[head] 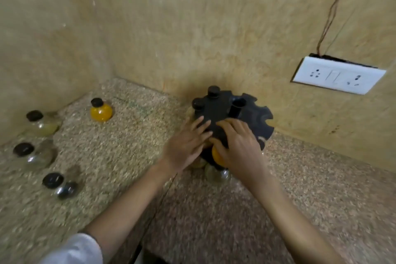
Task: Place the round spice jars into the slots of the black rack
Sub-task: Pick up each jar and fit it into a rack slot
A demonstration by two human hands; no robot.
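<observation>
Right hand (237,146) clamps an orange jar (217,157) (no readable label) at the black rack (235,113) near edge; left hand (187,148), fingers spread, rests against the rack.

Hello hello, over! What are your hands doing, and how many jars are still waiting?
Both hands on black rack: left hand flat, right hand pressing orange jar in. Four jars wait left, nearest yellow jar. Nothing blocking.

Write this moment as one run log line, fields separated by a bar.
both hands on black rack | right hand on orange jar at rack front | left hand fingers spread | four jars loose on counter, left
</observation>
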